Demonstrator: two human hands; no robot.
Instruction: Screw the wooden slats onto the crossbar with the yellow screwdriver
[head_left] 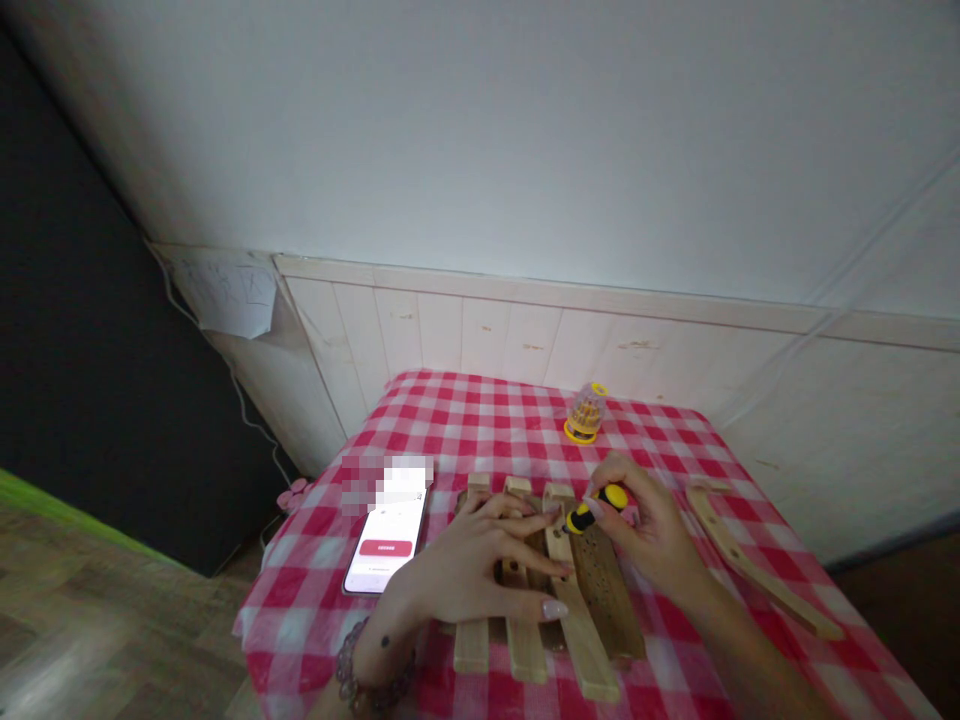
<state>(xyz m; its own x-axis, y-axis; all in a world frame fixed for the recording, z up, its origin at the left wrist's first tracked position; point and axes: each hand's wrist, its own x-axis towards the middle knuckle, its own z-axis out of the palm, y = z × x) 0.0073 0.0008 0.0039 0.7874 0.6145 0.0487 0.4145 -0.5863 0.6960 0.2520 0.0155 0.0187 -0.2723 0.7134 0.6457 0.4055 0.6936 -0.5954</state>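
My right hand (641, 515) grips a short yellow-and-black screwdriver (583, 517). Its tip points down at the rightmost of three pale wooden slats (589, 655); whether it sits in a screw is too small to tell. Across the slats my left hand (495, 560) lies flat, fingers spread, its fingertips resting on that same slat. Under the slats is a darker brown wooden board (611, 600), partly hidden by both hands. The other two slats, the left slat (472, 648) and the middle slat (527, 652), run side by side under my left hand.
A lit phone (386, 535) lies left of the board. Near the back stands a clear, yellow-based bit case (586, 415). A curved wooden piece with holes (757, 570) rests at the right. A red-and-white checked cloth (480, 415) covers the table, which meets a panelled wall (480, 330).
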